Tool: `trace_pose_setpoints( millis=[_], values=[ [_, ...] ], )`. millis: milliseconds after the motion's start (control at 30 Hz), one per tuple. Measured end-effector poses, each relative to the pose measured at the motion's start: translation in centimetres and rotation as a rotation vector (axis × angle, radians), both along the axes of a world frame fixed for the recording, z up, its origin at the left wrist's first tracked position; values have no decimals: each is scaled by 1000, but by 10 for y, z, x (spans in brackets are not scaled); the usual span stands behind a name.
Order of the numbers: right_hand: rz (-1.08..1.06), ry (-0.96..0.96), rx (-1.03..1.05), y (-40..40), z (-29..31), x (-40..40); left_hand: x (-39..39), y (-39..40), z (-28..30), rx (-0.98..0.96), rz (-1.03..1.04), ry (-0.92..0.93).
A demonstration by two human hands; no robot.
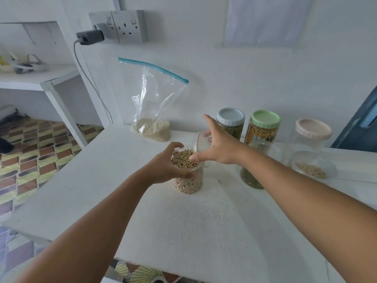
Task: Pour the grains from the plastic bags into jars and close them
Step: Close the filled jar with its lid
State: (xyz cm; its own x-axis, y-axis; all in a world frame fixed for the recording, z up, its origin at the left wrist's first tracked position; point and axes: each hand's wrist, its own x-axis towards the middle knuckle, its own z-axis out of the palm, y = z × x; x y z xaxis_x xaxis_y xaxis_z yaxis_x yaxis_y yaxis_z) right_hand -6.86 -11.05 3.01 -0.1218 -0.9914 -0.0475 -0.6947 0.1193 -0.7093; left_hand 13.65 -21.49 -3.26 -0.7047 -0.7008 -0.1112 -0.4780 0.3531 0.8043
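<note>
An open clear jar (188,181), full of black-eyed beans, stands mid-counter. My left hand (163,167) grips it around the rim from the left. My right hand (219,145) holds a translucent lid (199,140) tilted on edge just above and behind the jar's mouth, with the thumb near the rim and the index finger pointing up. A zip plastic bag (152,111) with a blue seal leans on the wall behind, with pale grains at its bottom.
At the back right stand a grey-lidded jar (230,124) of green grains, a green-lidded jar (264,128) of corn and a pink-lidded jar (312,149) with a few beans. A clear jar (252,178) with green grains sits behind my right forearm. The white counter (102,180) drops off at the left and front.
</note>
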Motion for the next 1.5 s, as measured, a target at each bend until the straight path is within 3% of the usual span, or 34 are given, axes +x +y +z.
trace_pose_setpoints(
  millis=[800, 1500],
  values=[
    [202, 236, 42, -23, -1, 27, 6, -8, 3, 141, -93, 135],
    [188, 345, 92, -26, -2, 23, 6, -5, -3, 138, -51, 152]
  ],
)
